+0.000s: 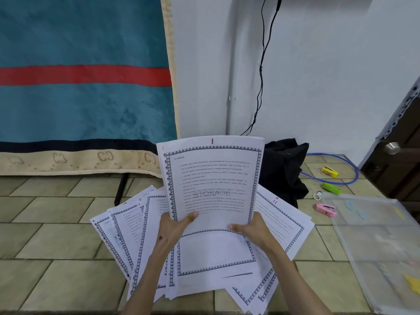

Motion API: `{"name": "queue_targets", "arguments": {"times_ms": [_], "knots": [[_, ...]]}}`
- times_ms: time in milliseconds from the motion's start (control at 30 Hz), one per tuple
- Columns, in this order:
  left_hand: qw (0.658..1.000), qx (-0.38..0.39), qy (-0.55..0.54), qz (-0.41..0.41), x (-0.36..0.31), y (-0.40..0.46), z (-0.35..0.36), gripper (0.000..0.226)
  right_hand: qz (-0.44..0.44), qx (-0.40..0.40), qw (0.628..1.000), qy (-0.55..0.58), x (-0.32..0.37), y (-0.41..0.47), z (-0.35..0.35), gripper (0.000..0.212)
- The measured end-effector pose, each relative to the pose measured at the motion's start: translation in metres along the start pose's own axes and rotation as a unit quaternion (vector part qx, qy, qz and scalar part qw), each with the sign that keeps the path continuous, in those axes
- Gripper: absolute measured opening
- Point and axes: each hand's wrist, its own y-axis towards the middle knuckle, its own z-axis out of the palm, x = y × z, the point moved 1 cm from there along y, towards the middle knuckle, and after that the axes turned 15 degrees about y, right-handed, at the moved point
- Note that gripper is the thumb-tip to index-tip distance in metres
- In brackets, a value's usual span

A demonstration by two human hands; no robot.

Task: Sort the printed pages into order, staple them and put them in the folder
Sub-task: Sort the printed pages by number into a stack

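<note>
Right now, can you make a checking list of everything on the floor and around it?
Surface: tiled floor, greenish-tan, dark grout lines.
Job's things: held page marked 1, upright; spread pages fanned on the floor beneath; clear folder flat at right; pink stapler, green stapler and yellow stapler beside it.
Clutter: black bag behind the pages; small white ring.
Grippers: left hand and right hand each pinch the held page's lower edge.
Cables: black cable hanging down the wall; blue cable looped on the floor.
Surroundings: teal blanket with red stripe, white wall, door with round knob.
</note>
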Motion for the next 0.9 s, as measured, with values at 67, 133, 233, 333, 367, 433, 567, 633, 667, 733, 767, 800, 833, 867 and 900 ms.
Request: {"name": "queue_targets", "arguments": {"times_ms": [67,133,233,333,367,433,567,633,667,733,767,800,833,867,900], "knots": [[1.000,0.004,0.004,-0.002,0.004,-0.003,0.002,0.028,0.016,-0.004,1.000,-0.013,-0.010,0.001,-0.002,0.036],[1.000,0.000,0.004,-0.008,0.009,-0.002,0.005,0.030,0.024,-0.019,0.999,-0.014,-0.017,0.002,-0.004,0.035],[0.999,-0.008,0.000,-0.034,0.011,-0.003,0.007,0.050,0.026,-0.040,0.999,-0.004,-0.023,0.002,-0.004,0.033],[0.999,-0.006,0.006,-0.043,0.021,-0.002,0.011,0.056,0.027,-0.054,0.998,-0.005,-0.028,0.006,-0.005,0.036],[0.999,-0.004,0.004,-0.046,0.021,-0.003,0.010,0.057,0.025,-0.055,0.998,-0.008,-0.029,0.007,-0.005,0.038],[0.999,0.007,0.007,-0.047,0.021,-0.002,0.008,0.060,0.022,-0.052,0.998,-0.013,-0.030,0.009,-0.004,0.041],[0.996,0.053,0.018,-0.062,0.025,-0.002,0.000,0.060,0.007,-0.012,1.000,-0.021,-0.007,0.001,-0.002,0.039],[0.995,0.070,0.025,-0.059,0.027,-0.002,-0.002,0.089,-0.035,0.010,0.999,0.011,0.022,-0.001,-0.004,0.037],[0.995,0.076,0.031,-0.055,0.029,-0.001,-0.004,0.107,-0.063,0.016,0.997,0.030,0.039,0.001,-0.005,0.037],[0.993,0.104,0.042,-0.037,0.035,0.005,-0.005,0.115,-0.118,0.024,0.991,0.059,0.073,0.003,-0.003,0.038],[0.990,0.125,0.060,-0.026,0.031,0.005,-0.008,0.107,-0.138,0.026,0.988,0.063,0.088,0.004,0.000,0.037],[0.987,0.145,0.071,-0.005,0.021,0.002,-0.011,0.091,-0.150,0.031,0.986,0.061,0.100,0.005,0.003,0.035],[0.984,0.156,0.080,0.012,0.013,0.000,-0.016,0.072,-0.159,0.037,0.985,0.058,0.109,0.006,0.007,0.033],[0.984,0.158,0.077,0.027,0.002,0.000,-0.021,0.055,-0.166,0.045,0.984,0.054,0.116,0.005,0.010,0.030],[0.985,0.148,0.072,0.048,-0.010,0.001,-0.028,0.046,-0.173,0.050,0.982,0.052,0.120,0.004,0.012,0.028]]}}
